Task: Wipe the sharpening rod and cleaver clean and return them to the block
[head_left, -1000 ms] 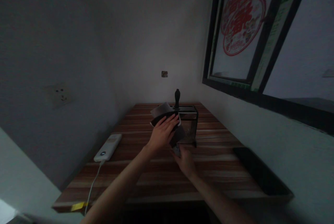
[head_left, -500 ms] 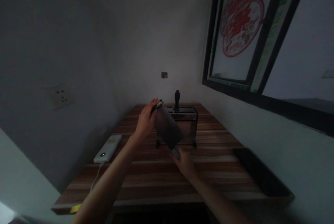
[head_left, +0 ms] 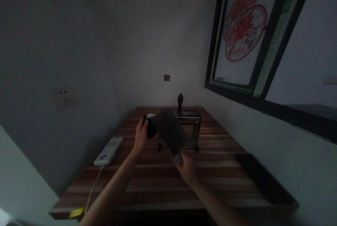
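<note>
My right hand (head_left: 186, 167) is closed round the handle of a cleaver (head_left: 172, 129), whose broad dark blade slants up and to the left. My left hand (head_left: 140, 137) grips a black cloth (head_left: 150, 127) with a pale patch at its top. The cloth lies beside the blade's upper left edge; whether they touch, I cannot tell. Just behind the blade stands a knife block (head_left: 193, 116) with a metal top, partly hidden by the cleaver. A black-handled tool (head_left: 180, 102), probably a knife, stands upright in it.
A white power bank (head_left: 109, 151) with a cable lies on the left of the striped wooden table (head_left: 147, 191). A dark flat slab (head_left: 265, 178) lies along the right edge. A yellow tag (head_left: 76, 213) is at the front left corner. Walls enclose the back and sides.
My left hand has moved down and left, off the top of the blade, and more of the black cloth now shows. The cleaver in my right hand has barely shifted.
</note>
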Action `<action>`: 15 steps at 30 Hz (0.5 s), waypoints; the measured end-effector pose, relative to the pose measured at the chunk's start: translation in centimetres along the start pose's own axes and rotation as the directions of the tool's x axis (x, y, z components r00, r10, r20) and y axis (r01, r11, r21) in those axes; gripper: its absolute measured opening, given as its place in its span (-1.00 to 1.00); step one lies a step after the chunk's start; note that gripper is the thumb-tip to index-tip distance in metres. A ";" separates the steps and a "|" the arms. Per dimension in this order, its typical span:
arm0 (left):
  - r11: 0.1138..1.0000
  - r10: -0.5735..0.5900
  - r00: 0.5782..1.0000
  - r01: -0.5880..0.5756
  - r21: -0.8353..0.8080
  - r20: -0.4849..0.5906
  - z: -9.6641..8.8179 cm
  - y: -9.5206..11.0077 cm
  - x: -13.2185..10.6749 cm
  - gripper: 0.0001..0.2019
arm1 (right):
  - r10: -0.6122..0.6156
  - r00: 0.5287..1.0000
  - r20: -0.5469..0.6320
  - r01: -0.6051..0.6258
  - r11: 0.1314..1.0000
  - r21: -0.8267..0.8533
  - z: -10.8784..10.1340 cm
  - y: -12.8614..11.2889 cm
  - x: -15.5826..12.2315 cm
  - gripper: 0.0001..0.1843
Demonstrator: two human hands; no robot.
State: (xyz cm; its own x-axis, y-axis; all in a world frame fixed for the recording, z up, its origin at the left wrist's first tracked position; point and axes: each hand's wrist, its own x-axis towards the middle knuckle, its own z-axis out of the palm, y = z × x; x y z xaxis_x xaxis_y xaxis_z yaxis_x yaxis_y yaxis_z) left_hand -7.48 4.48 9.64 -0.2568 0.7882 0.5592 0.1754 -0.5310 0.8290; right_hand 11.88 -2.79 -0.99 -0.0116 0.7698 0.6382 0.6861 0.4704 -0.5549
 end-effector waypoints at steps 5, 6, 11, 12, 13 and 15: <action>0.990 0.113 0.978 -0.126 0.064 0.175 1.7 -1.0 -2.8 -0.59 | 0.015 0.999 -0.030 -0.014 0.998 0.058 -0.3 -0.3 0.0 -0.62; 0.981 0.144 0.960 -0.171 0.096 0.238 1.9 -1.2 -3.3 -0.61 | 0.018 0.999 -0.031 -0.016 0.998 0.060 -0.3 -0.4 -0.1 -0.63; 0.873 0.176 0.755 -0.417 0.255 0.632 2.5 -2.8 -6.1 -0.80 | 0.001 1.000 -0.009 0.000 0.995 0.100 -0.7 -0.6 -0.1 -0.69; 0.843 0.171 0.704 -0.467 0.267 0.690 2.7 -3.1 -6.6 -0.82 | -0.006 1.000 0.002 0.006 0.994 0.111 -0.8 -0.7 -0.2 -0.70; 0.815 0.167 0.661 -0.510 0.275 0.732 2.7 -3.4 -6.9 -0.83 | -0.014 1.000 0.010 0.012 0.993 0.117 -0.8 -0.7 -0.2 -0.71; 0.769 0.150 0.604 -0.569 0.292 0.783 2.8 -3.7 -7.5 -0.84 | -0.025 1.000 0.014 0.024 0.993 0.117 -0.9 -0.7 -0.2 -0.73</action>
State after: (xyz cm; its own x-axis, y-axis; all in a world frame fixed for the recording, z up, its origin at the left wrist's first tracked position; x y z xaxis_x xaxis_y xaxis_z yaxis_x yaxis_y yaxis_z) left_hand -3.51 1.47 2.35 0.6151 0.6397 0.4610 0.5580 -0.7662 0.3186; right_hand 12.06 -3.63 -0.28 -0.0393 0.7636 0.6444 0.5961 0.5356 -0.5982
